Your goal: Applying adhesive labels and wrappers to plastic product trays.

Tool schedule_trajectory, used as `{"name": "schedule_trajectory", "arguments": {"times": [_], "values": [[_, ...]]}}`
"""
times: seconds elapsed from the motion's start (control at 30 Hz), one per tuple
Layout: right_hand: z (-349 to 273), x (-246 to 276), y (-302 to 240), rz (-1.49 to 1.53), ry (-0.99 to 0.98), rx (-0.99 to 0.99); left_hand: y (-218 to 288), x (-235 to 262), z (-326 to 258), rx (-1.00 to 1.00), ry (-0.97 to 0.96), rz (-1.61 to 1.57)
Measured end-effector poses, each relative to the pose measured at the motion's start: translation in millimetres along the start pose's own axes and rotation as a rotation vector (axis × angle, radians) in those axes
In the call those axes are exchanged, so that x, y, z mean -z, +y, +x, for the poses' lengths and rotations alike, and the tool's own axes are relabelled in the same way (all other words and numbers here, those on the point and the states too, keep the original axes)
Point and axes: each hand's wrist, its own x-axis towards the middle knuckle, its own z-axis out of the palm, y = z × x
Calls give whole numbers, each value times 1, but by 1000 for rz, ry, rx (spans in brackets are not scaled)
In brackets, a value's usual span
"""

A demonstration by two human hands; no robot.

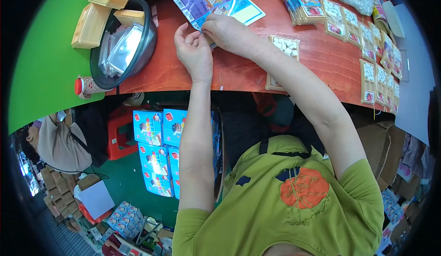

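Observation:
A printed paper sheet (188, 1) in purple and blue, with rows of small pictures, hangs over the far middle of the red table. My right hand (227, 33) pinches its near corner between thumb and fingers. Close by on the left, my left hand (195, 56) is raised with curled fingers, thumb and forefinger meeting at that same corner. Whatever sits between those left fingertips is too small to make out. Partly under my right forearm lies a clear-topped beige tray (285, 45) of white pieces. Beneath my hands another tray's edge shows, mostly covered.
A dark basin (149, 40) holding clear plastic lids stands at the left, with beige trays (92, 24) stacked against it. Beside it is a red-capped jar (87, 87). Filled trays (369, 81) line the right side. Blue printed boxes (154, 164) are stacked below the table; a person (69, 146) sits left.

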Motion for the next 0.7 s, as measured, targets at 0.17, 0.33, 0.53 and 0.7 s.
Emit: {"name": "schedule_trajectory", "arguments": {"times": [0.17,0.33,0.53,0.7], "values": [[8,18,-8,-177,-160,84,-2,-2,-5,-203,2,263],[14,26,-8,-321,-291,164,4,-4,-10,-410,22,568],[9,16,-1,-223,-93,160,-1,-1,-5,-223,-21,280],[8,3,14,77,37,32,4,0,-5,-39,29,34]]}}
